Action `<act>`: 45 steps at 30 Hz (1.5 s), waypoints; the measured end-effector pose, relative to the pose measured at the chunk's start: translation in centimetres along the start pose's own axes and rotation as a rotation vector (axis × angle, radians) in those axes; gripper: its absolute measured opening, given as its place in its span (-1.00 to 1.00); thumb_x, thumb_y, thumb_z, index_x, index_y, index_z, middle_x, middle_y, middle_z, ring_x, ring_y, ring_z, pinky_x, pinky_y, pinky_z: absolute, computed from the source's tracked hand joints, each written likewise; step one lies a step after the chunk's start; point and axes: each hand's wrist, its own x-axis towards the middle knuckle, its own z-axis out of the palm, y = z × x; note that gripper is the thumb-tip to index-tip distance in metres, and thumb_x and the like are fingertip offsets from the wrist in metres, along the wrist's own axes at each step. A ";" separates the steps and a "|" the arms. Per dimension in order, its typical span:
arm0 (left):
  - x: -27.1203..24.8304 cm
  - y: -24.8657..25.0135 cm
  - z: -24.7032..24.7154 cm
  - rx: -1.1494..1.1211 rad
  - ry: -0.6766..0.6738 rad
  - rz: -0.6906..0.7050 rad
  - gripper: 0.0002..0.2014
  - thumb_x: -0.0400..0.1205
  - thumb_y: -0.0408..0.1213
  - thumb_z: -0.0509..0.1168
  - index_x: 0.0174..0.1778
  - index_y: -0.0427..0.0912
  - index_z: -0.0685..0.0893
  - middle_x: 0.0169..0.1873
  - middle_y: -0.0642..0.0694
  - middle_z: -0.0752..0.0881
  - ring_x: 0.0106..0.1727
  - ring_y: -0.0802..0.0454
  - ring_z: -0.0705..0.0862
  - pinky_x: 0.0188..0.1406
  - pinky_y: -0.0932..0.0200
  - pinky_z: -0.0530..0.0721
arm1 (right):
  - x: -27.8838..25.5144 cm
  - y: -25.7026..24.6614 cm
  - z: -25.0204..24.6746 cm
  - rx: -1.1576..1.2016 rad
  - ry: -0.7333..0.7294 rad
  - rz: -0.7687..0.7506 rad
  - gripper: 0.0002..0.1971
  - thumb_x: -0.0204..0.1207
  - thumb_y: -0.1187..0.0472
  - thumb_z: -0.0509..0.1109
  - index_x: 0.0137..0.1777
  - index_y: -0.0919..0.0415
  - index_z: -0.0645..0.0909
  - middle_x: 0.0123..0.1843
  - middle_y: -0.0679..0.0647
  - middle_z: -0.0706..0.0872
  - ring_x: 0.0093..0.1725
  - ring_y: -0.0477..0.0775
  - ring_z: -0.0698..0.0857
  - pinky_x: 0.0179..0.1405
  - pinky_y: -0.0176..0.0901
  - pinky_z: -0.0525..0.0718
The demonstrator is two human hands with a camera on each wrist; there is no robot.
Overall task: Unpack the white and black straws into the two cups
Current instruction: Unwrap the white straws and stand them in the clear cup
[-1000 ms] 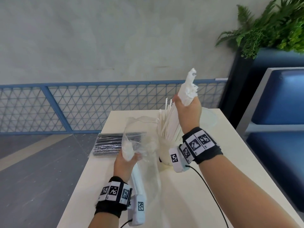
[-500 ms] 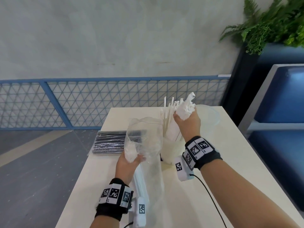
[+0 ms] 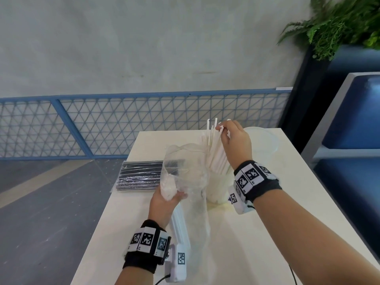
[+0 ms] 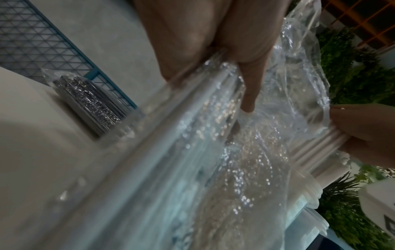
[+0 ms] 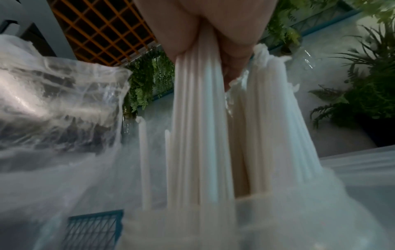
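My right hand point(image 3: 223, 130) grips the tops of a bundle of white straws point(image 3: 216, 153) that stands in a clear cup point(image 3: 216, 192) mid-table. In the right wrist view the white straws point(image 5: 198, 118) run down from my fingers into the cup point(image 5: 245, 219). My left hand point(image 3: 172, 194) holds the clear plastic bag point(image 3: 191, 167) upright beside that cup, with a few white straws point(image 4: 310, 152) left inside under the thumb. A second clear cup point(image 3: 265, 140) stands empty behind my right hand. The sealed pack of black straws point(image 3: 141, 175) lies at the table's left edge.
The cream table point(image 3: 267, 233) has its left edge close to the black pack, with grey floor beyond. A blue mesh railing point(image 3: 123, 128) runs behind the table. A blue bench point(image 3: 353, 120) and a dark planter with ferns point(image 3: 339, 23) stand on the right.
My right hand came down from head height and lowered the white straw bundle into the cup. The left hand kept hold of the bag in about the same place.
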 end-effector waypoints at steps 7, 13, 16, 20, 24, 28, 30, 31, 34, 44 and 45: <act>-0.3 -0.1 -0.1 0.010 0.001 0.040 -0.63 0.36 -0.44 0.54 0.06 -0.40 0.65 -0.14 -0.21 0.78 -0.07 -0.10 0.74 -0.22 0.45 0.66 | -2.7 -2.3 -1.7 0.029 0.243 -0.152 -0.72 0.58 0.21 0.22 0.22 0.28 0.57 0.16 0.18 0.62 0.14 -0.05 0.51 0.23 -0.39 0.42; -1.2 0.7 -0.1 0.070 0.024 0.067 -0.50 0.31 -0.36 0.59 0.16 -0.27 0.63 0.00 -0.14 0.77 0.07 -0.05 0.71 0.00 0.25 0.62 | -7.0 -4.9 -0.1 0.127 -0.379 -0.141 -0.85 0.52 0.39 0.34 -0.02 0.27 0.74 -0.11 0.12 0.80 -0.17 -0.01 0.72 0.00 -0.20 0.68; -1.9 1.3 0.0 0.083 0.000 0.090 -0.50 0.34 -0.40 0.56 0.20 -0.21 0.60 0.02 -0.10 0.74 0.11 -0.05 0.69 -0.05 0.36 0.59 | -7.7 -5.3 0.7 0.025 -0.626 -0.076 -0.82 0.53 0.33 0.34 0.06 0.25 0.72 -0.01 0.10 0.81 -0.16 -0.14 0.64 -0.09 -0.48 0.58; -2.5 1.5 -0.3 -0.002 -0.129 0.102 -0.30 0.28 -0.59 0.54 0.26 0.02 0.51 0.09 -0.06 0.72 0.03 0.23 0.74 -0.10 0.40 0.68 | -8.6 -5.6 0.9 0.043 -0.854 -0.018 -0.60 0.43 0.23 0.49 0.26 0.25 0.56 0.08 0.13 0.75 -0.09 -0.09 0.62 -0.27 -0.62 0.47; -2.6 1.8 -0.1 -0.110 -0.266 0.085 0.24 0.00 -0.29 0.72 0.54 0.04 0.13 0.34 0.03 0.50 0.06 0.43 0.61 -0.01 0.29 0.69 | -10.0 -6.1 1.7 0.067 -0.900 0.088 -0.36 0.37 0.10 0.55 0.40 0.27 0.42 0.22 0.13 0.66 0.14 0.06 0.64 0.08 -0.26 0.62; -2.6 2.1 0.4 0.029 -0.303 0.014 0.59 -0.27 0.36 0.59 0.59 0.06 -0.22 0.45 0.02 0.34 0.45 0.18 0.39 0.54 -0.06 0.31 | -12.0 -6.8 3.2 0.023 -0.821 0.291 -0.84 0.55 0.25 0.35 0.09 0.27 0.56 -0.20 0.02 0.60 -0.21 -0.07 0.53 -0.01 -0.33 0.55; -2.6 1.4 0.1 0.220 -0.363 0.068 0.52 -0.09 0.31 0.60 0.52 0.18 -0.42 0.51 -0.08 0.37 0.52 0.09 0.36 0.60 -0.11 0.20 | -13.1 -6.5 4.3 0.071 -0.723 0.399 -0.88 0.53 0.27 0.35 -0.12 0.35 0.61 -0.23 0.19 0.67 -0.25 -0.01 0.60 0.18 0.00 0.62; -2.3 0.8 -0.1 0.269 -0.342 0.092 0.45 0.04 0.09 0.67 0.47 0.25 -0.43 0.52 -0.14 0.37 0.49 0.15 0.40 0.56 0.04 0.29 | -13.4 -6.3 4.7 0.117 -0.665 0.431 -0.84 0.50 0.24 0.38 -0.09 0.37 0.60 -0.16 0.25 0.71 -0.15 0.08 0.68 0.19 0.09 0.63; -1.5 -0.3 -0.2 0.295 -0.325 0.160 0.40 0.18 -0.43 0.65 0.45 0.18 -0.45 0.40 -0.05 0.50 0.21 0.59 0.52 0.19 0.65 0.40 | -13.6 -6.6 4.7 0.203 -0.614 0.464 -0.72 0.55 0.25 0.32 0.17 0.43 0.55 0.09 0.28 0.70 0.14 0.18 0.67 0.32 0.03 0.55; -2.4 0.1 -0.2 0.268 -0.247 0.010 -0.72 0.70 -0.40 0.10 -0.29 -0.16 0.60 -0.32 -0.08 0.63 -0.21 0.00 0.58 0.11 -0.03 0.57 | -9.9 -5.9 0.9 0.657 -0.445 0.353 -0.85 0.64 0.23 0.24 -0.10 0.25 0.60 -0.22 0.04 0.71 -0.23 -0.21 0.67 -0.08 -0.43 0.59; -2.4 0.1 -0.1 0.269 -0.213 -0.013 -0.66 0.71 -0.39 0.07 -0.40 -0.17 0.52 -0.42 -0.07 0.55 -0.30 0.01 0.50 0.04 -0.01 0.54 | -9.3 -6.0 0.5 0.665 -0.430 0.316 -0.82 0.65 0.22 0.22 -0.11 0.25 0.59 -0.25 0.01 0.70 -0.25 -0.25 0.65 -0.12 -0.48 0.57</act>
